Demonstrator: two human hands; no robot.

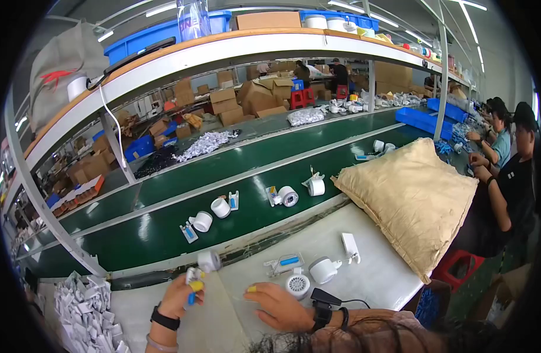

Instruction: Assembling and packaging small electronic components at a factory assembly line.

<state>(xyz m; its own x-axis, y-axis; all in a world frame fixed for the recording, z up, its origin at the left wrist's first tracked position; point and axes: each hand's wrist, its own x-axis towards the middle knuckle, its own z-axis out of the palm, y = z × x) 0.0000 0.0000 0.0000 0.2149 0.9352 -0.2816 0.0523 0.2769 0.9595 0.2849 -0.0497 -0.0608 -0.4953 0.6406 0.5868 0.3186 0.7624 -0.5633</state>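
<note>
My left hand (pixel 177 299), a yellow cover on one fingertip, is closed on a small white plastic part with a blue cylinder at its lower end. Just above it, at the table's far edge, a blurred white round housing (pixel 209 262) seems joined to that part. My right hand (pixel 279 307) lies low over the table with its fingers stretched out and one yellow-covered fingertip. Beyond it lie a clear-and-white piece with a blue cylinder (pixel 289 260), a round white grille (pixel 297 285), a white round housing (pixel 323 270) and a white rectangular piece (pixel 350 247).
A green conveyor belt (pixel 159 220) carries several white housings (pixel 220 207). White plastic parts (pixel 85 312) are piled at left. A large tan sack (pixel 411 194) occupies the table's right side. Overhead runs a shelf (pixel 235 50). Co-workers (pixel 511 170) sit at right.
</note>
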